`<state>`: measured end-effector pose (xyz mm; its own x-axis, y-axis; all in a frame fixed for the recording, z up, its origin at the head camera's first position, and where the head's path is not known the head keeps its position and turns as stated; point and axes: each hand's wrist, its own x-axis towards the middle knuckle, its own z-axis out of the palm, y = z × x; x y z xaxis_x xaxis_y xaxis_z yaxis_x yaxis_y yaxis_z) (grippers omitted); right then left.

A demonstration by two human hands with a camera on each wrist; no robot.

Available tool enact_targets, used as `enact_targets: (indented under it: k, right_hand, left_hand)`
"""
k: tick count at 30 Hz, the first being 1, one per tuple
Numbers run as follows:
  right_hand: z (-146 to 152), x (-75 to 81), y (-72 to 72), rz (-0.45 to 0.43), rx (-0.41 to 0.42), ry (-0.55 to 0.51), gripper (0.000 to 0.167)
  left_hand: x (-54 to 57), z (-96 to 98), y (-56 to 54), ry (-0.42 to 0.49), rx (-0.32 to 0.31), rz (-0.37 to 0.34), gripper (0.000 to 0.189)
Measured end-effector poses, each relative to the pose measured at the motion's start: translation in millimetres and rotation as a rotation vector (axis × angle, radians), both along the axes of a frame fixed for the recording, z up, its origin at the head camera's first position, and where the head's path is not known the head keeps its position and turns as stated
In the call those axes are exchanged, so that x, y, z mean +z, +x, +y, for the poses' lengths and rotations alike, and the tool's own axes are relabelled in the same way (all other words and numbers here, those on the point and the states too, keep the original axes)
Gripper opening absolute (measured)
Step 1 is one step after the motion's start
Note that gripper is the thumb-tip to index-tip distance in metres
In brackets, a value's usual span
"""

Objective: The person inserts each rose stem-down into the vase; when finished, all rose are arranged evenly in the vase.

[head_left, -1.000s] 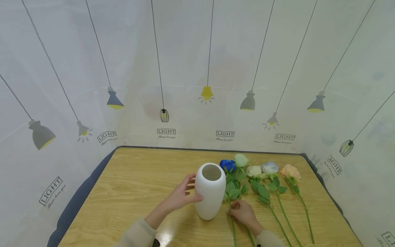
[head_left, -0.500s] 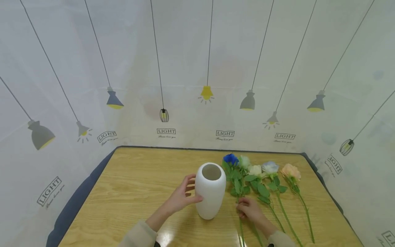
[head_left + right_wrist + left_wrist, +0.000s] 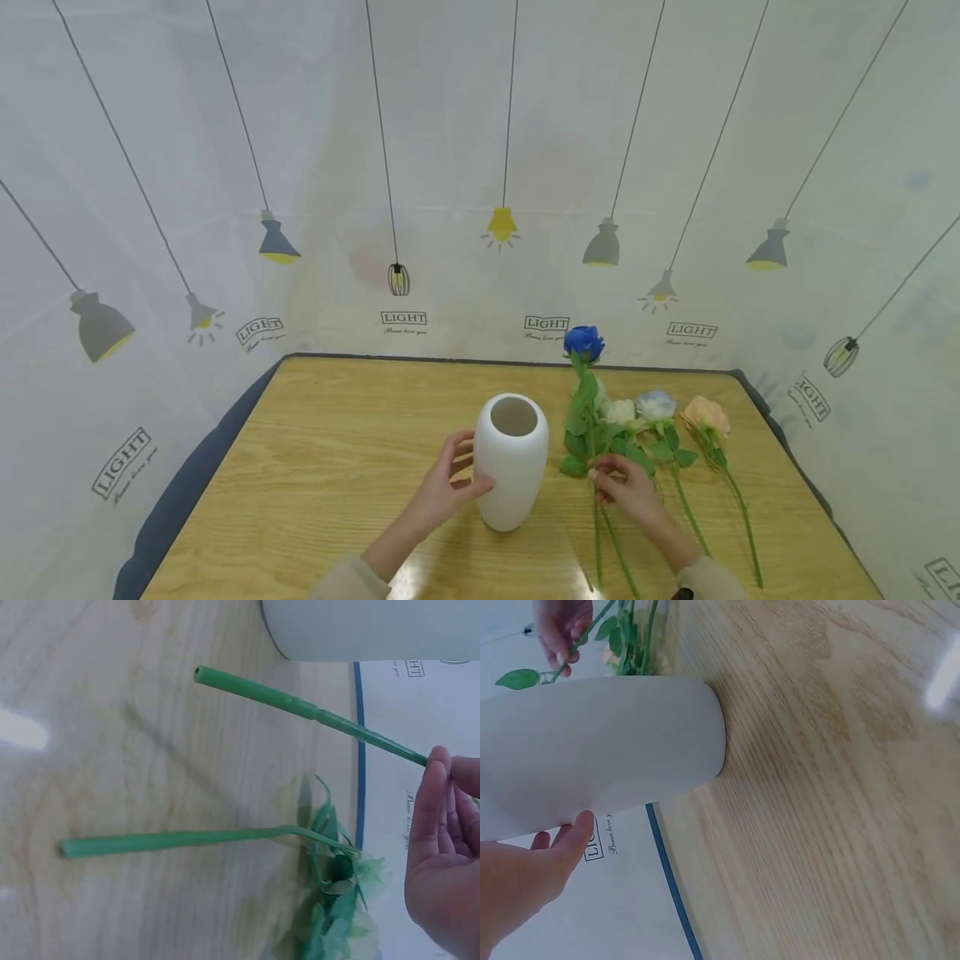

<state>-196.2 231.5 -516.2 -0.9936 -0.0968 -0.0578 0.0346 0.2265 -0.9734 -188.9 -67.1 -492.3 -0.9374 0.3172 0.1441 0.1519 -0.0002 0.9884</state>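
Note:
A white vase [image 3: 510,467] stands upright on the table, its round mouth showing. My left hand [image 3: 444,492] holds its left side, thumb toward the front and fingers behind; in the left wrist view the thumb [image 3: 577,832] touches the wall. To the right of the vase, my right hand [image 3: 626,487] pinches the green stem of a blue rose [image 3: 583,343] between thumb and fingers. That stem [image 3: 307,709] is raised above the table in the right wrist view, its cut end toward the camera. The blue bloom overlaps the back edge of the table.
Several other artificial roses lie on the right side: a cream one [image 3: 621,412], a pale blue one [image 3: 656,406] and a peach one [image 3: 707,417]. A pale green rose is partly hidden behind the blue rose's leaves. A printed cloth [image 3: 450,275] surrounds the wooden table [image 3: 337,433].
The right hand has lifted the blue rose off the table and shifted it right, its bloom rising up and away. The left hand and the vase have stayed in place.

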Motion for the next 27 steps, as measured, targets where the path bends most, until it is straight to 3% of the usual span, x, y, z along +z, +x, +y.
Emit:
enact_targets:
  k: [8,11,19,22,27]
  right_hand:
    - [6.2,17.2,-3.7,0.155,0.026,0.030,0.028]
    - [7.6,22.4,-3.5,0.210,0.043,0.036,0.023]
    - [9.4,33.4,-2.7,0.292,0.054,0.045,0.014]
    - [9.6,40.1,-4.0,0.333,0.056,0.033,0.012]
    - [9.7,58.5,-4.6,0.396,0.055,0.049,0.011]
  left_hand:
    - [22.1,0.3,12.3,-0.009,-0.012,-0.054,0.063]
    - [21.0,-0.1,11.8,-0.003,-0.017,-0.058,0.064]
    - [-2.1,-1.2,1.5,-0.028,-0.013,-0.054,0.067]
    - [1.0,-1.5,2.2,-0.024,-0.018,-0.056,0.067]
    - [19.3,-1.5,9.7,-0.021,-0.025,-0.075,0.065]
